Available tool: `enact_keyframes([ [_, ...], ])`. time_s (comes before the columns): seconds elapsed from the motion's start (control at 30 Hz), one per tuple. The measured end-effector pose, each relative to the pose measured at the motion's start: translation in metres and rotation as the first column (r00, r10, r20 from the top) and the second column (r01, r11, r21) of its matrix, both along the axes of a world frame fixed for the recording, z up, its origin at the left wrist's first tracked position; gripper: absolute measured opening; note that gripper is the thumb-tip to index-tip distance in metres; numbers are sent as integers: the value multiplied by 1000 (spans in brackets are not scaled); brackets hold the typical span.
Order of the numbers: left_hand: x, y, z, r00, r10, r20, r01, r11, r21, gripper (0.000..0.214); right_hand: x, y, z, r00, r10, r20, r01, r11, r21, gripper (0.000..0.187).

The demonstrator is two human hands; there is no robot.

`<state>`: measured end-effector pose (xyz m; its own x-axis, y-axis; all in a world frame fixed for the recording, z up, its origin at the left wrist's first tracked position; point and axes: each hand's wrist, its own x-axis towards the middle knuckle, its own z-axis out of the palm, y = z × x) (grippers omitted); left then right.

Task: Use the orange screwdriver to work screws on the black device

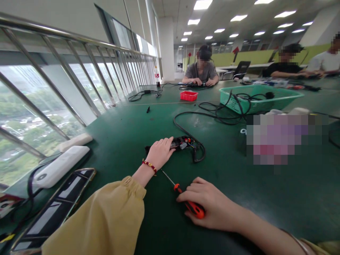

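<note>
My left hand (160, 153), with a red beaded bracelet at the wrist, is wrapped over a black corded device (183, 142) lying on the table. The device's right end is open, baring small wires and red and grey parts; my palm and fingers hide much of the rest. Closer to me, my right hand (205, 203) grips a screwdriver (191, 206) by its red and black handle. Its thin metal shaft points up and left, the tip ending near my left wrist. A black cable runs from the device's right end across the table.
The green table (225, 170) holds a teal basket (276, 104) with black cable, a small red tray (188, 96) and a small black piece (148, 109). A phone (55, 209) and a white power bank (62, 166) lie left, beside the metal railing (79, 56). Co-workers sit across.
</note>
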<state>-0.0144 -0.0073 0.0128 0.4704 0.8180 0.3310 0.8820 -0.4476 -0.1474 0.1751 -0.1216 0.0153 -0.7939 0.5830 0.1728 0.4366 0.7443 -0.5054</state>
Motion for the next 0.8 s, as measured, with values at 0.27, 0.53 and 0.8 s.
enact_keyframes([
  [0.27,-57,-34,24,950,311,-14,-311,947,-78,26,7,1,4,999,-40,13,40,999,-10,28],
  [0.53,-136,-55,53,652,724,224,-755,647,107,37,7,0,5,999,-49,6,49,999,-24,29],
  [0.8,-176,-52,37,680,663,314,-699,715,4,28,7,-1,5,999,-46,8,47,998,-31,31],
])
